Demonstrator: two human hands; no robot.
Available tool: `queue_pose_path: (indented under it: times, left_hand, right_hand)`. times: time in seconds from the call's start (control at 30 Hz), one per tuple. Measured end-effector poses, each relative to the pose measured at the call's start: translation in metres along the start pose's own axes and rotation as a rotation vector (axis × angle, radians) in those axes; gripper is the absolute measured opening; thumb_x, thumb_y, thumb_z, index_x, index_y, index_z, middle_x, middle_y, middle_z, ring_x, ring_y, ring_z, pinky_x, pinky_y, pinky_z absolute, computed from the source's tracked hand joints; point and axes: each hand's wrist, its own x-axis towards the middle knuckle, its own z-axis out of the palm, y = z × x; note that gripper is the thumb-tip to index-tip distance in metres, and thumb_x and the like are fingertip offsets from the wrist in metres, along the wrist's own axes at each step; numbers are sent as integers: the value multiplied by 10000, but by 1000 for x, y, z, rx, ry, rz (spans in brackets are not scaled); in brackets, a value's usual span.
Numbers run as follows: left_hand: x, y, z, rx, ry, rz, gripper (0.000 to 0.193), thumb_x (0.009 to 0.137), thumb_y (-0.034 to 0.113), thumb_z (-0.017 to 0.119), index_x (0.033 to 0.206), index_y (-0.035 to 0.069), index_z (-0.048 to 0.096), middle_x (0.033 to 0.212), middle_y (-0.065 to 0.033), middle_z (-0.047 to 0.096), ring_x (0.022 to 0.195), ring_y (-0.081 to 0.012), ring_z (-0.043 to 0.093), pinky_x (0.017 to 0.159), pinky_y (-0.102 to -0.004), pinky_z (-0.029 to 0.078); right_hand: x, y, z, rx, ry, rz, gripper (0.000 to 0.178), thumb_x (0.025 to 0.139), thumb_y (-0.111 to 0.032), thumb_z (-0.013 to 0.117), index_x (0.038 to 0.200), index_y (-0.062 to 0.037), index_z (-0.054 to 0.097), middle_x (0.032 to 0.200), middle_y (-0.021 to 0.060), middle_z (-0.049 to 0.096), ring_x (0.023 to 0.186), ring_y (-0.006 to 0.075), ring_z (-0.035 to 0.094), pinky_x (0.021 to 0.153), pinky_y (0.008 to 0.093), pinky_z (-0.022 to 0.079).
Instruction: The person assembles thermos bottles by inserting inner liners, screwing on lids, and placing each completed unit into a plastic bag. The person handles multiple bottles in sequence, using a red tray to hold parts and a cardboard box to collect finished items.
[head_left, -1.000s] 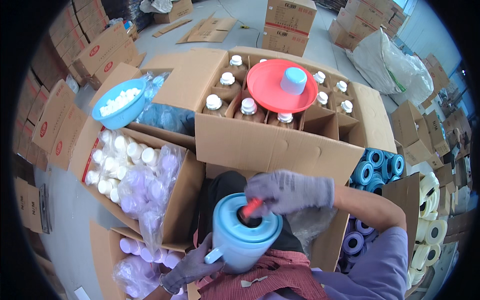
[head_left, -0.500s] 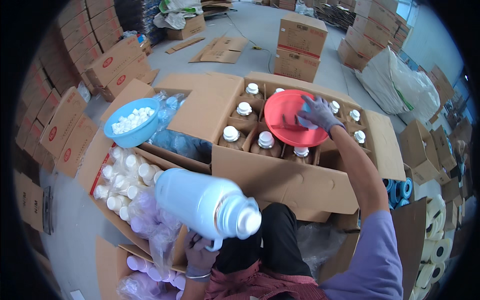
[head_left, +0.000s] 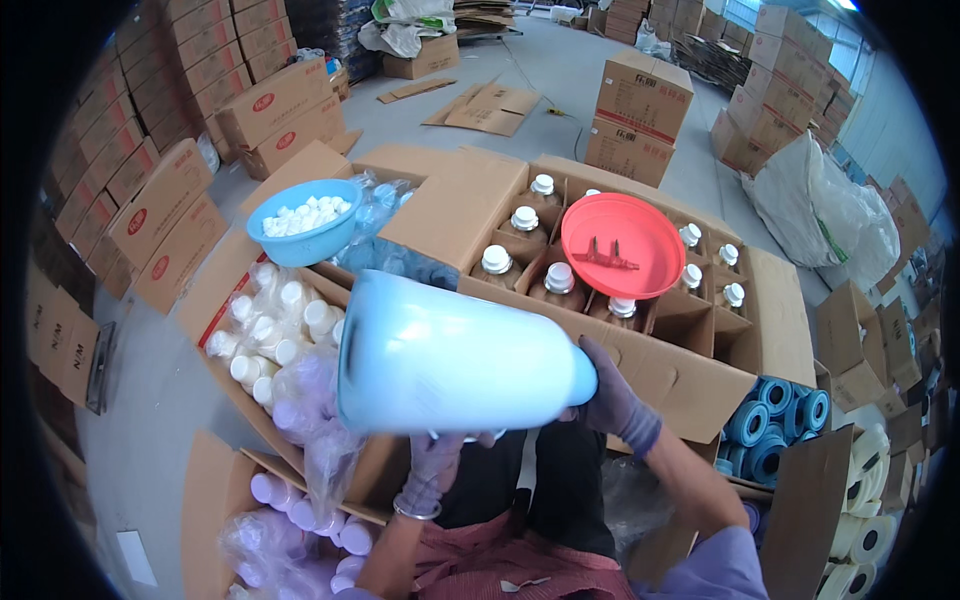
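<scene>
A big light blue thermos flask (head_left: 450, 350) lies sideways in the air over my lap, its wide base to the left. My gloved left hand (head_left: 435, 465) holds it from below on the handle side; the handle is mostly hidden. At the narrow right end a light blue cup lid (head_left: 582, 372) covers the mouth, and my gloved right hand (head_left: 615, 405) is wrapped around it. Beyond, a red basin (head_left: 645, 225) holds a few small dark red pieces (head_left: 607, 258). It rests on a divided carton (head_left: 640, 365) of upright flasks with white stoppers (head_left: 558, 275).
A blue bowl (head_left: 305, 247) of white stoppers sits on the cartons at the left. Below it are bagged white cups (head_left: 262, 330) and purple cups (head_left: 300, 515). Blue ring-shaped parts (head_left: 765, 430) lie at the right. Stacked cartons (head_left: 640, 105) stand farther off.
My right hand has come from the basin to the flask's mouth with the light blue cup lid, which now hides the white stopper. The flask has turned more level and shifted right.
</scene>
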Motion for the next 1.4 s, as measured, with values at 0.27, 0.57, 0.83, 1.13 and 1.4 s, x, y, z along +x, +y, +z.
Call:
queue_pose_path:
  times: [0.27,0.57,0.83,1.13,1.4]
  left_hand:
    - [13,40,-7,1502,-930,765,467,891,187,575,1356,144,550,1229,-75,553,1207,-229,519,1096,-518,386]
    - [76,20,-92,1060,-637,323,321,891,67,578,1207,38,627,1283,-179,574,1209,-347,542,1059,-514,410]
    - [295,-57,-95,1403,-77,-45,470,908,210,612,1335,28,540,1291,-209,543,1225,-356,518,1066,-468,391]
    - [338,-143,-175,725,-13,-446,549,906,391,636,1324,45,554,1324,-163,580,1229,-295,555,1041,-366,430]
    - [389,-227,-231,1413,295,-344,346,872,385,669,1008,68,700,1062,-136,693,977,-331,673,837,-453,536]
  right_hand:
    - [11,-29,-14,-1092,-131,14,534,943,-411,647,1297,-15,597,1212,152,646,1132,246,620,1000,363,478]
    - [-20,-92,49,-1617,-134,558,497,881,-434,690,1150,-18,661,789,76,670,662,160,666,593,283,511]
    - [99,-100,67,-1628,-240,-690,258,838,-148,674,1072,-42,663,1074,143,623,1012,287,603,856,378,486]
    - [240,-33,66,-2283,-157,-1009,365,827,-409,639,944,-63,648,1021,113,608,1072,287,549,1023,644,339]
    - [239,-30,82,-2209,-152,-887,337,763,-377,719,884,-66,670,983,95,615,1045,267,584,1037,636,327]
